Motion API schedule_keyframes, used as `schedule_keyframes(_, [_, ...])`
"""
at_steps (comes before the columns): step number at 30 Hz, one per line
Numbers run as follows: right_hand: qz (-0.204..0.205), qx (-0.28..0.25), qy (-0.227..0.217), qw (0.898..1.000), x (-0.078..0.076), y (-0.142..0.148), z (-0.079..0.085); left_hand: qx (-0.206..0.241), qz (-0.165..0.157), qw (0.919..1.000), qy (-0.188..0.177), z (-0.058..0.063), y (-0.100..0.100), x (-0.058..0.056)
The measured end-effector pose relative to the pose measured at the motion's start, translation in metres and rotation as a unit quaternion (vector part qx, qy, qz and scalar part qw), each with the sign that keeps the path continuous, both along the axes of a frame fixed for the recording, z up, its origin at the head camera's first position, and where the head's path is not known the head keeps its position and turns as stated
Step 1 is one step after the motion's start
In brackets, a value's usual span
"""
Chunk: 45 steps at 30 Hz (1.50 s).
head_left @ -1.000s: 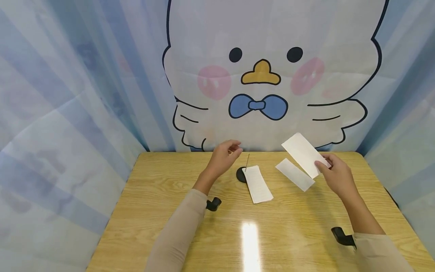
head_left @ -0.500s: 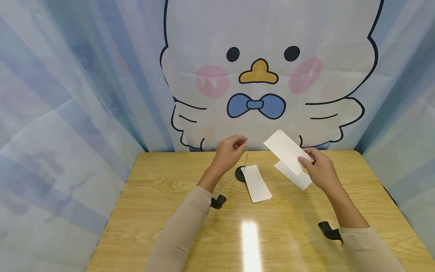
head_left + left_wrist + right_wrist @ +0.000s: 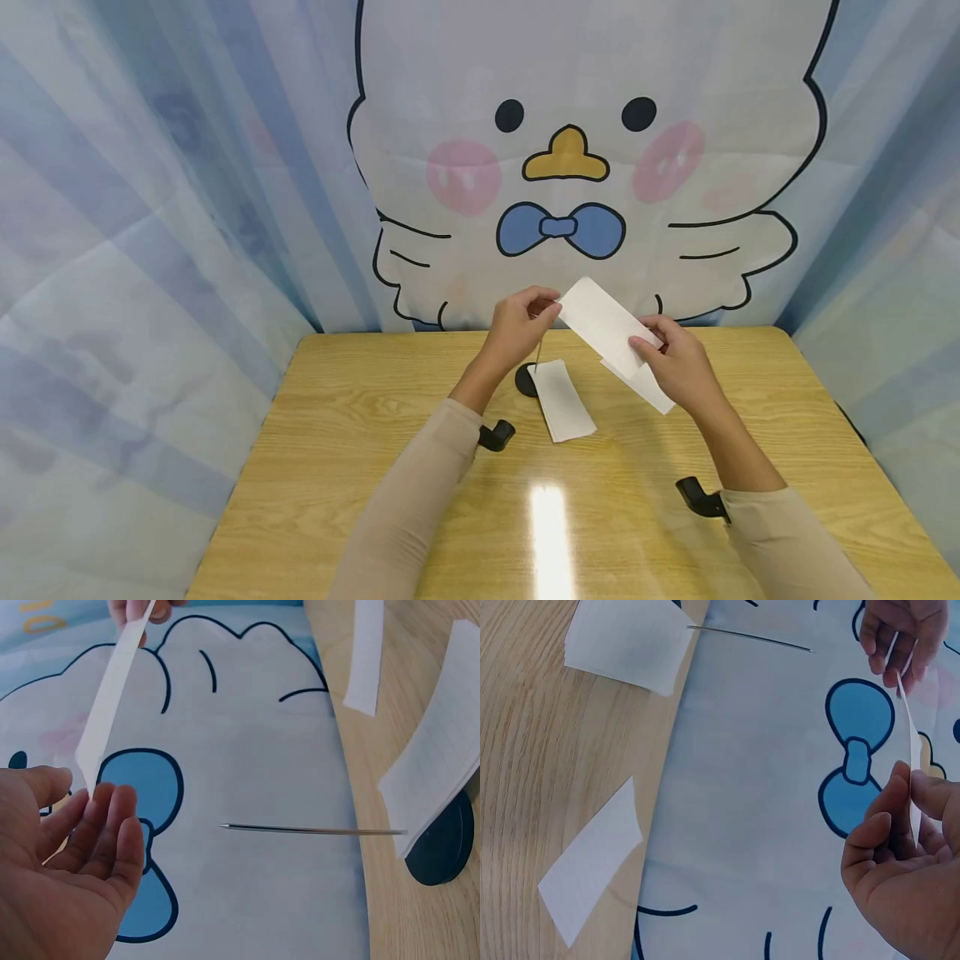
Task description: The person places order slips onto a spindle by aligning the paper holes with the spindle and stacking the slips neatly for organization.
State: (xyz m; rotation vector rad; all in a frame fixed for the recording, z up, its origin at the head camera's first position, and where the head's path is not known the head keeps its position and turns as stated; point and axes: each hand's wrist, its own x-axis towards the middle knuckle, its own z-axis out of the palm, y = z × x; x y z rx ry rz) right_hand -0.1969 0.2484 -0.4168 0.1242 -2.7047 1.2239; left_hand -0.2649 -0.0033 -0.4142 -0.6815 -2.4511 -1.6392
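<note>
A white slip of paper (image 3: 600,321) is held up over the back of the table, its right end pinched between thumb and fingers of my right hand (image 3: 678,367). My left hand (image 3: 517,332) is at the slip's other end. In the left wrist view the slip's corner meets the left fingertips, while the left thumb (image 3: 56,786) stands apart from them. Below the left hand is a bill spike with a round black base (image 3: 524,381) and a thin upright metal rod (image 3: 307,829). Several paper slips (image 3: 564,406) are stacked on the rod, low down by the base.
Another white slip (image 3: 592,862) lies on the wooden table (image 3: 360,483), partly hidden under the held slip in the head view. Behind the table's back edge hangs a curtain (image 3: 465,267) with a cartoon bird. Black camera mounts (image 3: 699,498) sit on both wrists.
My right hand has carried the slip leftward to the left hand. The left hand has moved slightly right and up, and its fingertips now meet the slip's corner.
</note>
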Motion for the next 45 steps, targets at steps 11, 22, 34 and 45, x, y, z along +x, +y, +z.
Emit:
schedule_keyframes(11, [0.020,-0.005,-0.011,1.000,-0.003,-0.006,-0.003,0.017,0.022,0.9996,-0.009,-0.001,-0.002,-0.007])
schedule_keyframes(22, [0.051,-0.016,-0.054,0.997,-0.007,-0.013,-0.022,-0.023,0.026,0.9986,-0.039,-0.005,-0.006,-0.012])
schedule_keyframes(34, [0.054,-0.032,-0.082,0.995,-0.011,-0.020,-0.039,-0.056,0.029,0.9960,-0.064,-0.017,-0.006,-0.020])
schedule_keyframes(45, [0.058,-0.026,-0.108,0.992,-0.013,-0.022,-0.049,-0.052,0.023,0.9947,-0.085,-0.028,-0.008,-0.024])
